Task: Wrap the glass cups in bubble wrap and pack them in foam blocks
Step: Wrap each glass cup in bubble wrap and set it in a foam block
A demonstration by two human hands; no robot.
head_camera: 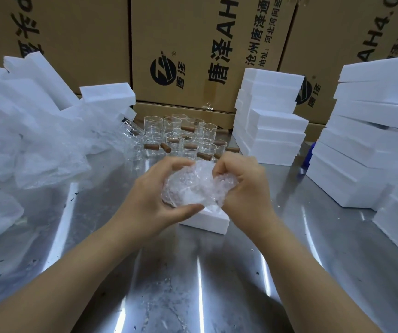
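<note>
The left hand and right hand both grip a clear bubble-wrap bundle over a white foam block on the steel table; clear glass cups stand at 12 o'clock.

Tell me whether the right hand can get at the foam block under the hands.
Probably not yet: the right hand grips the bubble wrap bundle, though the foam block lies close beneath.
</note>
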